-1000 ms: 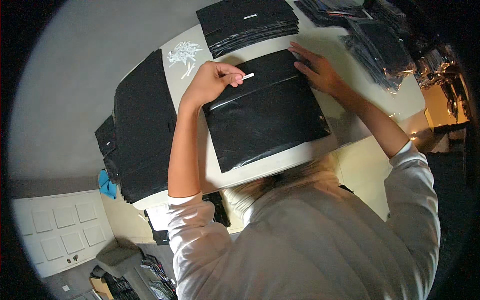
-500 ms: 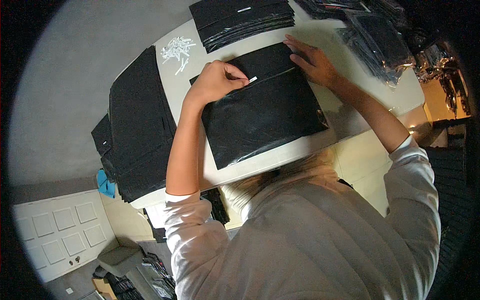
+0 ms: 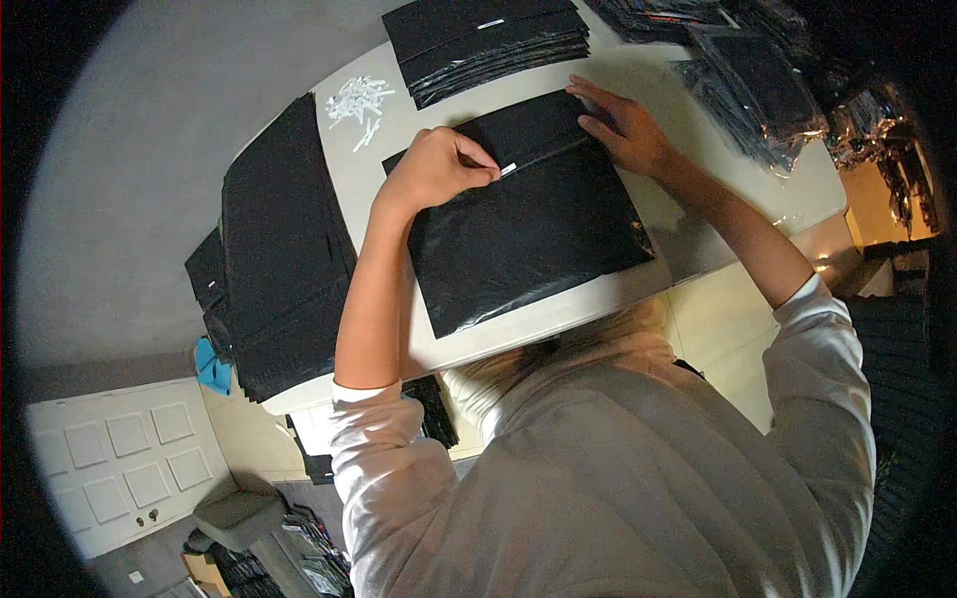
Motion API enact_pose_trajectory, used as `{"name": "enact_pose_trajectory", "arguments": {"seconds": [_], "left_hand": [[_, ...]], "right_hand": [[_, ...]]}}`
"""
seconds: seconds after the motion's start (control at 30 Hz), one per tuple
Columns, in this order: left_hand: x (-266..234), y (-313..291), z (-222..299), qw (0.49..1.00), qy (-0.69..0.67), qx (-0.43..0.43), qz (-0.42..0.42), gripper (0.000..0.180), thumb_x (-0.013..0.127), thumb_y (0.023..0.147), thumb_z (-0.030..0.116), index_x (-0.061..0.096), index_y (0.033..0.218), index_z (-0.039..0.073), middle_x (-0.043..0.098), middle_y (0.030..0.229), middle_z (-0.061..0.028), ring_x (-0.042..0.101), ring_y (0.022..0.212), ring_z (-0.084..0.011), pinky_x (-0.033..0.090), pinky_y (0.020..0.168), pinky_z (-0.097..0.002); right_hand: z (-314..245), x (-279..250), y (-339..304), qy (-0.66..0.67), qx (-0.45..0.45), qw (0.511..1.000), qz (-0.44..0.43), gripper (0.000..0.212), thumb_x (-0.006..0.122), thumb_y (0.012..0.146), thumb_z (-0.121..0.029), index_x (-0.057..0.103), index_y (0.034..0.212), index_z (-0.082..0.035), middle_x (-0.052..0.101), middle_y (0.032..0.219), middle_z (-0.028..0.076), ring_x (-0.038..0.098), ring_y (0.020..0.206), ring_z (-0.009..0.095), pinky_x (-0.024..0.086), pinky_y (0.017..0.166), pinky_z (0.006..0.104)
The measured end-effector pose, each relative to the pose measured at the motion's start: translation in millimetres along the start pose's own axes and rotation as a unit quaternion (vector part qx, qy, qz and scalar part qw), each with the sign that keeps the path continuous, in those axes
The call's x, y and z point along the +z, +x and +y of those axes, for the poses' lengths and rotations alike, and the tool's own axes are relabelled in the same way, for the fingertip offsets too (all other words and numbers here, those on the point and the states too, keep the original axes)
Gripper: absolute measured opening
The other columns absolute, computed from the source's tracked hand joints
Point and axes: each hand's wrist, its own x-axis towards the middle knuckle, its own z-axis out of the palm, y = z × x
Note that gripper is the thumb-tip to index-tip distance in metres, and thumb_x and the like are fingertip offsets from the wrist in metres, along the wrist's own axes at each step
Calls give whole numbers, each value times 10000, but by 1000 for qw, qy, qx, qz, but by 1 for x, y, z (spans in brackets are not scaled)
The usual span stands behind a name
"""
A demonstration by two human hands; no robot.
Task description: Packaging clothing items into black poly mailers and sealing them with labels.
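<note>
- Left hand point(image 3: 439, 171): thumb and forefinger pinched together on left end of small flat white strip point(image 3: 508, 168); strip sits at the crosswise seam of the package.
- Right hand point(image 3: 628, 130): fingers spread, thumb apart, grasping nothing; fingertips at package's upper right edge.
- Flat, squarish black package point(image 3: 528, 239), glossy and creased like plastic film, lies between both forearms on smooth white table point(image 3: 558, 314).
- Beyond: neat layered stack of shiny black packages point(image 3: 483, 45); loose heap of thin white strips point(image 3: 357, 100).
- Left: tall pile of matte black fabric-like sheets point(image 3: 279, 229).
- Right: wrinkled clear-plastic packets point(image 3: 748, 95), dark contents.
</note>
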Motion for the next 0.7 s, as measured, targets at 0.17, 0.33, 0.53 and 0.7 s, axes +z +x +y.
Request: {"name": "enact_pose_trajectory", "arguments": {"seconds": [0.17, 0.33, 0.53, 0.7], "left_hand": [[1, -3, -6, 1000, -4, 15, 5, 156, 770, 807, 82, 812, 955, 60, 780, 873, -93, 724, 773, -158, 578, 769, -292], [-1, -7, -1, 1000, 0, 10, 12, 151, 760, 806, 80, 820, 943, 96, 781, 865, -85, 730, 793, -168, 572, 784, -297], [-14, -2, -11, 997, -29, 66, 35, 135, 775, 849, 149, 817, 966, 96, 782, 928, -60, 718, 842, -146, 571, 827, -306], [-20, 4, -2, 991, -71, 53, 102, 151, 735, 891, 117, 795, 1001, 31, 775, 932, -103, 686, 829, -119, 547, 803, -293]], "right_hand": [[-3, 2, -3, 16, 6, 1000, -8, 493, 571, 1010, -339, 518, 1424, -76, 459, 1539, 162, 488, 1379, 361, 393, 1151, 441], [1, 6, -4, 32, 13, 999, 0, 447, 549, 1024, -297, 539, 1405, -64, 483, 1517, 176, 465, 1401, 348, 380, 1160, 428], [7, 0, 0, 99, 154, 983, 13, 431, 532, 1046, -320, 585, 1378, -51, 655, 1318, 136, 684, 1051, 248, 531, 917, 368], [-61, -29, 1, 347, 78, 918, 174, 286, 627, 967, -201, 660, 1190, -24, 676, 1250, 149, 627, 1011, 190, 508, 894, 343]]}}
